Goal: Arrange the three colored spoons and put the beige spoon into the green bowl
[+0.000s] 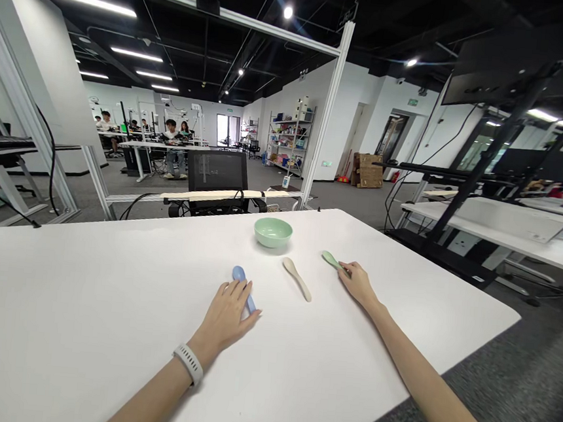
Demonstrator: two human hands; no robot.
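My left hand (227, 308) lies over a blue spoon (239, 273) on the white table (81, 298). Its fingers are stretched out across the handle and the thumb is spread near the handle's end; part of the spoon is hidden beneath. With closed fingertips, my right hand (355, 284) grips the handle of a green spoon (330, 259), whose bowl points away to the left, low at the tabletop. Between the hands a beige spoon (298, 280) rests untouched. Beyond the spoons stands a light green bowl (273, 233), upright, with neither hand touching it.
A metal frame (327, 110) rises behind the table, with a wooden strip (204, 195) across it. A black office chair (218, 173) stands past the far edge. To the right is another white desk (502, 224) with a monitor stand. Several people sit at distant desks.
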